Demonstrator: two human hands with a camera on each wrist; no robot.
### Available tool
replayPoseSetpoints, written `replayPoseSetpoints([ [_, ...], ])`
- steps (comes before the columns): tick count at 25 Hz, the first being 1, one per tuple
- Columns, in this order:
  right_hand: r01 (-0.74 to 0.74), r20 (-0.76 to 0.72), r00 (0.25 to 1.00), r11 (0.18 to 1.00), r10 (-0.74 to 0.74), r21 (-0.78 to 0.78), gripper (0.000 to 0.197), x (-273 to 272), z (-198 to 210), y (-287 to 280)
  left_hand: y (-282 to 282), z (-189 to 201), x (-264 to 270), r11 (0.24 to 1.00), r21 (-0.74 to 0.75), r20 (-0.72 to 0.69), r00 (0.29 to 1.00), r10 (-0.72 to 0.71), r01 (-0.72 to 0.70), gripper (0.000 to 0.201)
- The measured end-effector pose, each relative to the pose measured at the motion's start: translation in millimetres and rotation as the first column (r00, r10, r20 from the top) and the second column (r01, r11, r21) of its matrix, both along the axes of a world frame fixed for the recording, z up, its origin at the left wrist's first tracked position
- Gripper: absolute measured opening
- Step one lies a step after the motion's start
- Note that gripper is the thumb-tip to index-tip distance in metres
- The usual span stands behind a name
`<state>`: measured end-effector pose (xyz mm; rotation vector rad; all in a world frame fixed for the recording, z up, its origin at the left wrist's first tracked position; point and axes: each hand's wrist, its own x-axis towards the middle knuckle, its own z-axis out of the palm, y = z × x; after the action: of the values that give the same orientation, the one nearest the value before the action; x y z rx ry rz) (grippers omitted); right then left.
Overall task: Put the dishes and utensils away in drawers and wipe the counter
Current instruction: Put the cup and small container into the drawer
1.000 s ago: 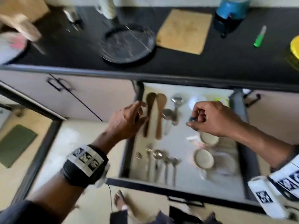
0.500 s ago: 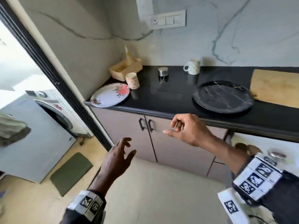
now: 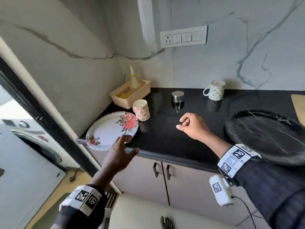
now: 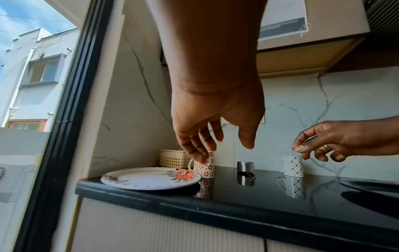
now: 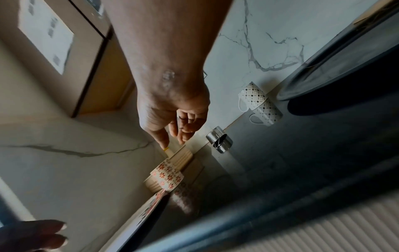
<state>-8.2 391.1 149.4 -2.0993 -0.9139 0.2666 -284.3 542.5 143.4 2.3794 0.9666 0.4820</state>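
Note:
A white floral plate [image 3: 112, 129] lies at the left end of the black counter [image 3: 165, 138], overhanging its front edge. Behind it stands a floral cup [image 3: 141, 110]. Further right are a small steel cup [image 3: 177, 96] with tongs, a white patterned mug [image 3: 215, 90] and a large black marble plate [image 3: 267, 134]. My left hand [image 3: 132, 144] hovers open, fingers spread, at the floral plate's near rim [image 4: 151, 179]. My right hand [image 3: 180, 123] hangs over the bare counter in front of the steel cup, fingers loosely curled, nothing visible in it.
A beige basket [image 3: 130, 94] with a bottle sits in the back corner. A wooden board [image 3: 298, 104] shows at the far right. Closed cabinet doors [image 3: 148, 176] sit below the counter. A dark door frame [image 3: 41, 123] and a washing machine [image 3: 24, 146] stand left.
The view swung from the open drawer up to the counter's left end. Both hands rose from the drawer; the left reached the floral plate, the right moved over the counter.

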Motion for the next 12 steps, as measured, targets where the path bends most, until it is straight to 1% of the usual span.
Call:
replayPoseSetpoints([
  [2, 0.045, 0.002, 0.999, 0.999, -0.045, -0.021, 0.024, 44, -7, 47, 53, -2, 43, 1.0, -0.01, 0.022, 1.0, 0.022, -0.022, 0.06],
  [4, 0.085, -0.008, 0.996, 0.995, -0.085, -0.057, 0.023, 77, -14, 84, 97, 1, 83, 0.997, -0.053, 0.049, 0.997, 0.052, -0.05, 0.074],
  [6, 0.097, 0.006, 0.995, 0.993, -0.097, -0.07, 0.024, 102, -18, 113, 132, 7, 119, 0.994, -0.074, 0.049, 0.996, 0.079, -0.075, 0.083],
  [8, 0.088, 0.045, 0.995, 0.994, -0.085, -0.071, 0.026, 120, -20, 134, 156, 9, 147, 0.995, -0.056, 0.035, 0.996, 0.08, -0.078, 0.089],
  [10, 0.081, 0.077, 0.994, 0.995, -0.077, -0.055, 0.027, 132, -22, 146, 172, 8, 172, 0.997, -0.043, 0.008, 0.998, 0.062, -0.062, 0.098],
  [12, 0.091, 0.097, 0.992, 0.995, -0.086, -0.049, 0.028, 143, -26, 154, 186, 4, 194, 0.996, -0.068, -0.103, 0.994, 0.044, -0.052, 0.106],
])
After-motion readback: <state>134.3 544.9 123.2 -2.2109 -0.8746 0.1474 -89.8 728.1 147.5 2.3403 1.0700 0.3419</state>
